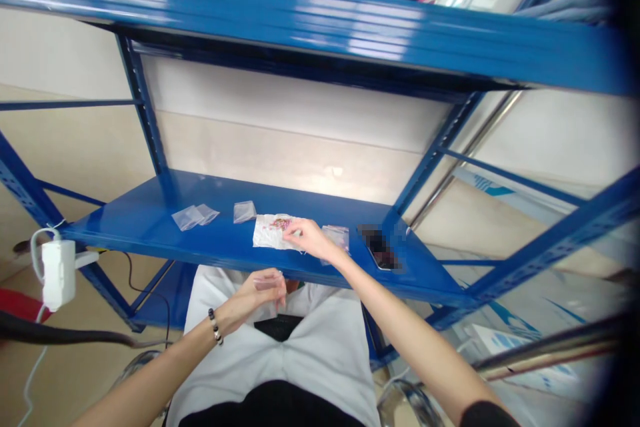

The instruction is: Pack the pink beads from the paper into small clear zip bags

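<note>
Below the front edge of the blue shelf, my left hand (263, 290) is closed on a small clear plastic bag (267, 282). My right hand (309, 237) reaches over a crumpled white paper sheet (267, 235), its thumb and fingertips pinched together. Whatever sits between those fingertips is too small to make out. On the sheet, beside the right fingers, lies a little pile of tiny coloured pieces (281, 223) that look like beads. More clear bags (336, 236) lie just right of the right hand, partly behind it.
Other clear bags rest on the blue shelf (225, 240): a single one (245, 211) near the sheet and overlapping ones (187, 218) at left. A dark phone (380, 248) lies at right. Overhead runs an upper shelf (280, 20). A white power strip (57, 273) hangs at left.
</note>
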Available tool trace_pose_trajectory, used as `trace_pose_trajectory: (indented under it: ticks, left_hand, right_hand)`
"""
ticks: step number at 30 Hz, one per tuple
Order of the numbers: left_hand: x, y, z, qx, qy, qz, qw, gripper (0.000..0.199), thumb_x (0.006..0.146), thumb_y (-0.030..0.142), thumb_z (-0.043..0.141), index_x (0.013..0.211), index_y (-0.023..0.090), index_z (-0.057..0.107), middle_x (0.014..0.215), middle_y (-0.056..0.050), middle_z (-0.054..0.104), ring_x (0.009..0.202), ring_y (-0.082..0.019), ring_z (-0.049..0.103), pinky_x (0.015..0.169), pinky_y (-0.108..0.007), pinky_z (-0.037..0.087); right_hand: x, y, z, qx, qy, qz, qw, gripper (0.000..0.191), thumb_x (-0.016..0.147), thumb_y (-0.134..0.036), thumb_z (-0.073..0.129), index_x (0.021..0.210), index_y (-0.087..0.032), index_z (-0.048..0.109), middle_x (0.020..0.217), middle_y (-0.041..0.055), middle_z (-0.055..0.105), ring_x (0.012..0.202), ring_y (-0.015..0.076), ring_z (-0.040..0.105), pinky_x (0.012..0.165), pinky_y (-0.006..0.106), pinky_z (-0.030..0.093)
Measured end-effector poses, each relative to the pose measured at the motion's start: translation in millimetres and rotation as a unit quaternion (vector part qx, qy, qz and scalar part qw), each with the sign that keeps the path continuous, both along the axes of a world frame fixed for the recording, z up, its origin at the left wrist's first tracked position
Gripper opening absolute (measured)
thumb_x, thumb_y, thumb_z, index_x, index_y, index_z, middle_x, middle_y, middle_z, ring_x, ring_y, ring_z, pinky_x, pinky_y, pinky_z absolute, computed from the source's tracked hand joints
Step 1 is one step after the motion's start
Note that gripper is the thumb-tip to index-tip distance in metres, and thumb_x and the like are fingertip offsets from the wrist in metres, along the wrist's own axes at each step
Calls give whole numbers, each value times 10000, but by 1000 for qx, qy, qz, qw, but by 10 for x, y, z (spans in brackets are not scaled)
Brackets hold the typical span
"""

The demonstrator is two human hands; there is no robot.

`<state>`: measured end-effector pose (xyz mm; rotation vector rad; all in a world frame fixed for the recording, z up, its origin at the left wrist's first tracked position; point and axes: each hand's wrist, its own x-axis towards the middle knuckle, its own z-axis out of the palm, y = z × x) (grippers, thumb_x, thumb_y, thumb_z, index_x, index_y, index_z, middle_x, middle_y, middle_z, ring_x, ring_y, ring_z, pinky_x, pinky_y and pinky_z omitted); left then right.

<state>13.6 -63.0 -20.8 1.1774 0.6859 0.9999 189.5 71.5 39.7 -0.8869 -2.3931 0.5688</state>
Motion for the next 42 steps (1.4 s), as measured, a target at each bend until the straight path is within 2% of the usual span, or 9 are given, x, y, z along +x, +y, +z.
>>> trace_pose_trajectory:
  ticks: [2,5,12,18,29,32,35,38,42]
  left_hand:
    - [-23,-48,27,9,-2,2,1000,264,813,366,720,815,137,590,735,-63,664,699,-162,608,655,-270,470]
    - [-50,-74,48,-7,-2,-11,1000,270,828,379,703,836,142,575,742,-68,664,702,-173,620,627,-270,476]
    - [7,63,-12,-56,4,-20,998,319,808,426,712,798,146,559,704,-47,637,599,-149,609,520,-243,459]
    - [-4,-3,-14,-54,24,-29,998,330,781,444,732,796,144,594,701,-49,645,623,-157,618,524,-243,466]
    - [-29,66,-18,-55,25,-13,998,331,794,442,721,792,146,574,679,-44,635,597,-143,597,512,-231,452]
    - [-30,30,5,-47,24,-9,999,327,778,429,739,780,142,583,677,-42,638,608,-142,601,541,-238,464]
    - [-63,-8,38,-40,26,-8,999,316,769,413,750,789,139,594,679,-46,646,617,-146,605,563,-247,472]
    - [-91,-3,31,-36,28,-9,999,319,754,404,762,806,135,601,690,-52,649,618,-153,605,540,-244,467]
    - [-83,25,-6,-36,27,-15,999,326,759,407,754,828,126,605,710,-62,646,623,-158,606,514,-241,467]
  right_hand:
    - [47,238,-94,44,-28,-114,992,121,842,-180,650,853,-161,769,900,73,747,837,190,678,781,275,481]
    - [50,495,-203,63,-62,-179,980,127,830,-158,646,844,-169,772,896,77,754,835,191,685,776,268,479]
    - [-74,746,-267,60,-89,-190,976,167,845,-153,625,899,-214,770,936,53,760,905,183,689,826,249,480]
    - [-79,913,-320,47,-90,-175,979,226,837,-105,604,937,-219,771,1018,48,751,963,181,677,871,253,469]
    - [-50,1030,-229,36,-54,-148,987,76,731,-125,718,739,-183,766,774,33,747,749,156,674,753,236,469]
    - [-51,912,-129,47,-14,-167,985,108,796,-136,651,792,-154,757,856,72,748,800,170,666,774,260,471]
    - [-89,555,-90,42,51,-166,984,143,844,-189,611,876,-147,744,919,82,742,833,176,659,784,274,475]
    - [-148,8,-88,-10,125,-77,989,95,805,-213,675,848,-158,740,863,52,742,799,173,661,760,272,477]
    - [-180,-576,-23,-63,94,12,993,56,794,-167,687,822,-174,735,852,38,739,828,168,663,785,277,470]
